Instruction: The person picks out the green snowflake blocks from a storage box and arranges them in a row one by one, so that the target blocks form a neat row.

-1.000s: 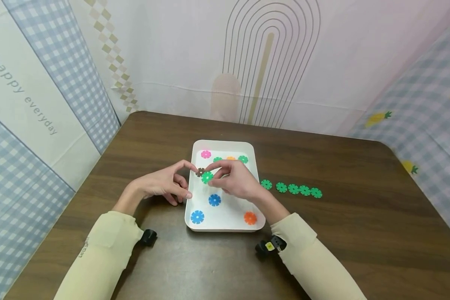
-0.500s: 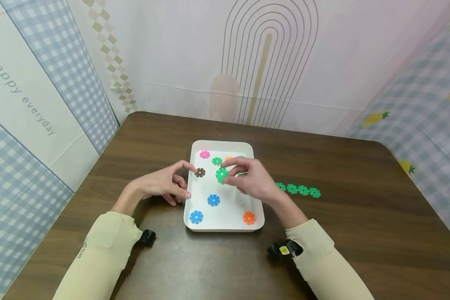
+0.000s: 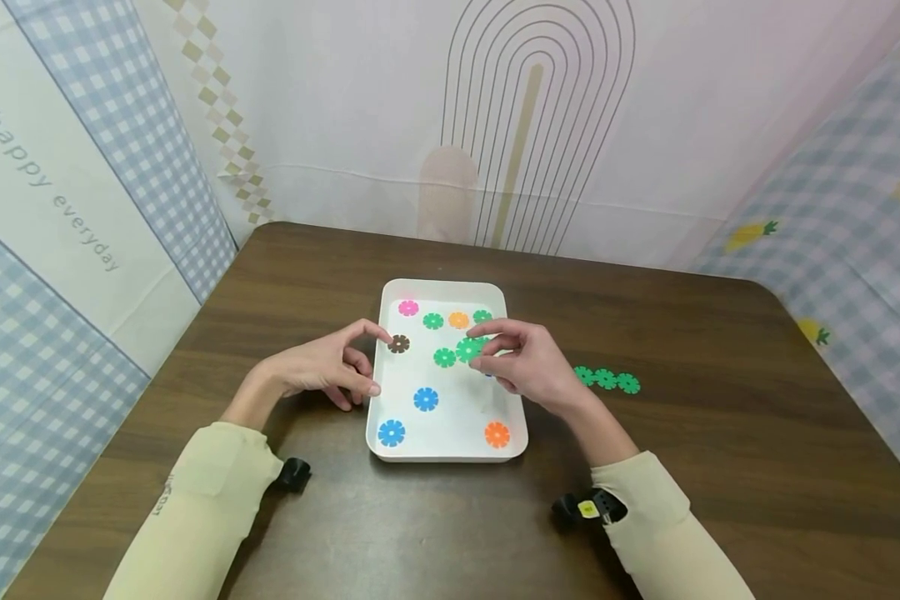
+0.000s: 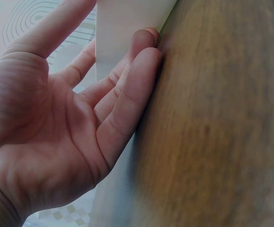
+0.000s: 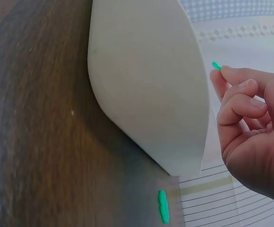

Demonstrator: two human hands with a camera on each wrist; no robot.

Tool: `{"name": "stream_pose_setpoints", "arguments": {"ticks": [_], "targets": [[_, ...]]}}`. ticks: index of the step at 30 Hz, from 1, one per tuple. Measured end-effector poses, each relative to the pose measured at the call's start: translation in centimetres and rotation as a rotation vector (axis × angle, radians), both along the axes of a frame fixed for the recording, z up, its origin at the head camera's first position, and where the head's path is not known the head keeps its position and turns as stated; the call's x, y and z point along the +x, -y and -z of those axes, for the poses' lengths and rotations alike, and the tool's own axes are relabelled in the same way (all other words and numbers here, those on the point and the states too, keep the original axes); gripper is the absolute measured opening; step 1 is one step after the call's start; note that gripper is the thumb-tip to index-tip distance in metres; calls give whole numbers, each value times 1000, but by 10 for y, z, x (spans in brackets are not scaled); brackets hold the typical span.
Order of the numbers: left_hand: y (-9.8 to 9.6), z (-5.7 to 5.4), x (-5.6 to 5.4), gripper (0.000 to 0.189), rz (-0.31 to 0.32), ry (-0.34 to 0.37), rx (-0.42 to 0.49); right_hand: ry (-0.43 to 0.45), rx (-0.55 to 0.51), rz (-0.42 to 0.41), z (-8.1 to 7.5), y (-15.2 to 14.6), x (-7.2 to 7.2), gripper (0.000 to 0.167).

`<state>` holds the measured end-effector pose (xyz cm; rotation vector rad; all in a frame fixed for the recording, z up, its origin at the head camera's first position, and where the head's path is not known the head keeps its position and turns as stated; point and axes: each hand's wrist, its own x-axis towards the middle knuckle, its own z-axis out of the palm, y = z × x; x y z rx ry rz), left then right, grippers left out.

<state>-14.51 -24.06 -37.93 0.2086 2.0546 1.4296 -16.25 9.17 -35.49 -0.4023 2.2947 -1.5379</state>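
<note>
My right hand (image 3: 528, 358) pinches a notched green plastic disc (image 3: 468, 350) between thumb and fingertips, over the right half of a white tray (image 3: 390, 417). In the right wrist view the held disc (image 5: 216, 65) shows edge-on above the tray's rim. Another green disc (image 3: 445, 357) lies in the tray just left of it. At the tray's left side my left hand (image 3: 322, 365) has its forefinger and thumb at the rim, spread apart, its other fingers loosely bent outside the wall. The forefinger tip is close to a brown disc (image 3: 398, 343).
Pink (image 3: 408, 308), orange-yellow (image 3: 458, 320), blue (image 3: 425, 399) and red-orange (image 3: 497, 434) discs lie in the tray. Several green discs (image 3: 606, 380) form a row on the wooden table (image 3: 720, 433) to the right, partly hidden by my right hand. Patterned cloth hangs behind the table.
My right hand has moved right across the tray with the pinched green disc, uncovering the brown disc and a green one. It now hides more of the row. My left hand stays in place.
</note>
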Motion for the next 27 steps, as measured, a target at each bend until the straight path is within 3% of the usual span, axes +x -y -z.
{"name": "stream_pose_setpoints", "arguments": {"ticks": [27], "targets": [[0,-1,0,80,1,4,-3,38,-34,113,5,-57,3,40]]}}
